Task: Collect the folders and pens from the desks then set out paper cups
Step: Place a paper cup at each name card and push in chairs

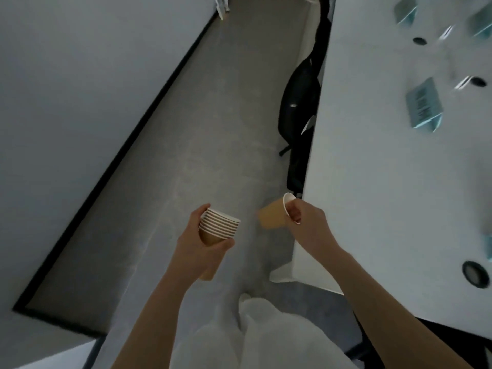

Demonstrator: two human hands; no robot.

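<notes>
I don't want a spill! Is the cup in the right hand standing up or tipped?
Tipped. The single cup lies sideways in the right hand, white rim toward the desk. Nothing spills.

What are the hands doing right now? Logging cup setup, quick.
Left hand: holding a stack of brown paper cups.
Right hand: holding a single brown paper cup by its rim.
</notes>
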